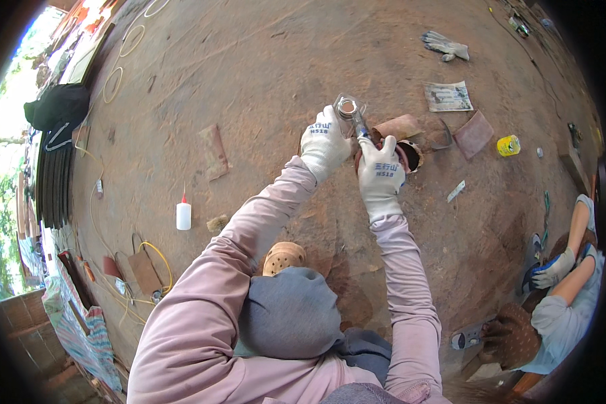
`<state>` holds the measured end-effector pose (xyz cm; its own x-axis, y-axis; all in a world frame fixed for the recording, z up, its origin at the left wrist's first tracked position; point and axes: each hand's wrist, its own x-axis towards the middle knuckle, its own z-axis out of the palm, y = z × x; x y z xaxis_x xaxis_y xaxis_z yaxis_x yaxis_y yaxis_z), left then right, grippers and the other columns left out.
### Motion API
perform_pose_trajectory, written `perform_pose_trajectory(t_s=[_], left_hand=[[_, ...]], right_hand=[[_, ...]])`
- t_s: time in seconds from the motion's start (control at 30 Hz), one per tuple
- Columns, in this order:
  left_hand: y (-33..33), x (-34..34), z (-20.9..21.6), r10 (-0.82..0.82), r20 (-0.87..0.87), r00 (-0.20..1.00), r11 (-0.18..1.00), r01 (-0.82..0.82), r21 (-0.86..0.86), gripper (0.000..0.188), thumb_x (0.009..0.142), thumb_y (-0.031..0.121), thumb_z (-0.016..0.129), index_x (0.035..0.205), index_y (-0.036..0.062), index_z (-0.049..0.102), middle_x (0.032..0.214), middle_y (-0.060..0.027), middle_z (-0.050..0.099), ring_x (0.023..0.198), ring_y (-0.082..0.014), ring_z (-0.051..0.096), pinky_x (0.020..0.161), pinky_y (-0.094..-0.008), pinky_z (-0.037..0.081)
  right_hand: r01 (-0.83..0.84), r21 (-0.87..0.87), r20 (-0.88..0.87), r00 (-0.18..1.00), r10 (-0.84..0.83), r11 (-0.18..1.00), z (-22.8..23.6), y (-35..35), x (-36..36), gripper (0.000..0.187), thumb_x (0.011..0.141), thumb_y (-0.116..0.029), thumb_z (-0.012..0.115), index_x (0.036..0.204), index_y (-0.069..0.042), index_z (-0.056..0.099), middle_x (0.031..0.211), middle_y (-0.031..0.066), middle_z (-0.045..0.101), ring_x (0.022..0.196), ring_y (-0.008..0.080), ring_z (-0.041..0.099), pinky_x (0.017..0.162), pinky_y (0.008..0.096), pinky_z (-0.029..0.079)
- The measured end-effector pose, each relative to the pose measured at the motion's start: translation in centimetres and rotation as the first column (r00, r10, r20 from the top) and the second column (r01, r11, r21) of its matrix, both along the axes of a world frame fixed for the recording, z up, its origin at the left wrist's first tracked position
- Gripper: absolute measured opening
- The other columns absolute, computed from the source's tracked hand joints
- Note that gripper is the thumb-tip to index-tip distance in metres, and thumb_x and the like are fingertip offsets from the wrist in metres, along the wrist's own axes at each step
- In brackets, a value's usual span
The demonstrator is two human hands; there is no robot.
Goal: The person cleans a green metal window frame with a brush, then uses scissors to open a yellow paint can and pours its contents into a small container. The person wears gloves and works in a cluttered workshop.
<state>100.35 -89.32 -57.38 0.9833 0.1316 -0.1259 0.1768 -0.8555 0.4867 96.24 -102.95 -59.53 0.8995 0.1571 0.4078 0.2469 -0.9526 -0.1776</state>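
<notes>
My left hand [326,143], in a white knit glove, is closed round the near left side of a grey metal piece with a round ring [347,107]. My right hand [381,168], gloved alike, grips a dark rod-like handle [361,126] that reaches up to this ring; whether the two are one piece I cannot tell. Partly hidden beside my right hand lies a reddish hollow cylinder [414,156] with a dark opening. Just beyond it rest a rust-pink tube-like piece [397,126] and a dark, curved clear-looking piece [439,135].
A white squeeze bottle [184,215] with a red tip stands on the left, near a small brush-like tuft [217,223]. Rightward lie a reddish sheet [474,135], a printed paper [448,96], a yellow can [508,145] and spare gloves [446,46]. Another person [559,303] works at lower right.
</notes>
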Motion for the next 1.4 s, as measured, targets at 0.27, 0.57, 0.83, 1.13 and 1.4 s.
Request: perform_pose_trajectory(t_s=[0.27,0.57,0.83,1.13,1.4], left_hand=[[0.2,-0.1,-0.1,-0.02,0.036,0.999,0.995,0.024,-0.101,0.064,0.08,0.034,0.075,0.126,-0.0012,0.046,0.12,-0.0282,0.061,0.106,-0.0439,0.065,0.088,-0.0467,0.053],[5.0,3.2,-1.5,-0.376,-0.115,0.919,0.857,0.297,-0.421,0.141,0.061,0.046,0.092,0.159,0.0006,0.001,0.149,-0.0269,0.042,0.131,-0.0356,0.053,0.108,-0.04,0.044],[5.2,4.5,-3.2,-0.405,-0.005,0.915,0.673,0.294,-0.679,0.13,0.06,0.04,0.094,0.158,0.0162,0.012,0.153,-0.0182,0.037,0.141,-0.0296,0.039,0.118,-0.0406,0.033],[-0.6,1.4,-3.7,0.066,-0.081,0.995,0.742,-0.103,-0.663,0.137,0.069,0.042,0.088,0.153,0.0044,-0.013,0.144,-0.0265,0.046,0.13,-0.0359,0.052,0.107,-0.0391,0.045],[-3.9,0.4,-5.6,0.09,0.148,0.985,0.773,0.024,-0.634,0.146,0.073,0.042,0.088,0.148,-0.0023,-0.029,0.15,-0.0239,0.038,0.139,-0.0334,0.043,0.116,-0.0374,0.034]], right_hand=[[0.126,0.772,-0.198,0.979,0.047,0.623,-3.2,1.8,-0.4,0.039,0.082,-0.012,0.072,0.121,-0.015,0.071,0.093,0.0121,0.057,0.082,0.0293,0.06,0.074,0.0389,0.05],[-0.022,0.195,-0.146,0.988,0.051,0.981,3.4,-1.7,-1.0,0.032,0.082,-0.02,0.072,0.114,-0.02,0.073,0.1,0.0095,0.057,0.085,0.024,0.067,0.074,0.0354,0.054],[0.128,0.383,-0.35,0.937,0.016,0.915,4.2,-3.2,-1.7,0.04,0.083,-0.017,0.071,0.123,-0.014,0.07,0.106,0.0111,0.061,0.095,0.0293,0.066,0.081,0.038,0.053],[0.102,0.402,-0.278,0.96,0.015,0.91,3.7,-3.9,-1.3,0.04,0.082,-0.016,0.07,0.123,-0.015,0.07,0.104,0.0122,0.061,0.092,0.0293,0.066,0.078,0.0392,0.054],[0.149,0.336,-0.286,0.957,-0.05,0.93,5.2,-4.7,-1.3,0.031,0.083,-0.019,0.07,0.114,-0.015,0.072,0.104,0.0106,0.061,0.092,0.028,0.067,0.079,0.0388,0.054]])
